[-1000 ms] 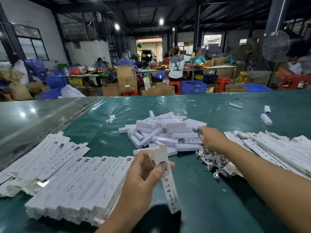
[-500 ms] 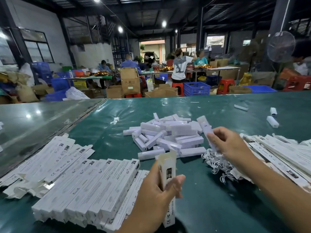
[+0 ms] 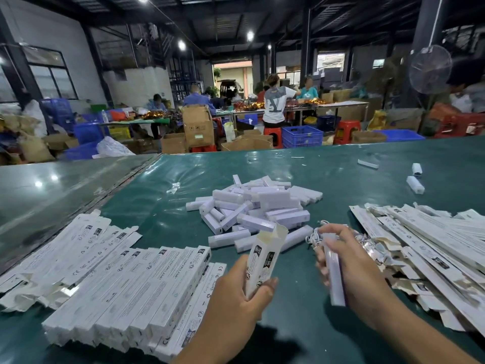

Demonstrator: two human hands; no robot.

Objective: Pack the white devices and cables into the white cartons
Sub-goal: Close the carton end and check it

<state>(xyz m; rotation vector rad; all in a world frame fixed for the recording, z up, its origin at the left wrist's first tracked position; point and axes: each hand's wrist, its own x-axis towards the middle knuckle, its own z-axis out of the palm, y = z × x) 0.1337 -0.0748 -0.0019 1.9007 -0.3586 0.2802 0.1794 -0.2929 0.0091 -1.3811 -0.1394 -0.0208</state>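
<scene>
Near the device pile, left hand pinches an open carton, thin and crushable; right hand clamps a light, stiff device mid-body.

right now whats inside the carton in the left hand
The carton in the left hand has its top flap open; its interior isn't visible. The device is outside, in the right hand.

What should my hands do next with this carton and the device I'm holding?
Probably bring the white device in your right hand to the carton in your left hand and slide it in: the carton's top flap stands open, and the two are still apart.
</scene>
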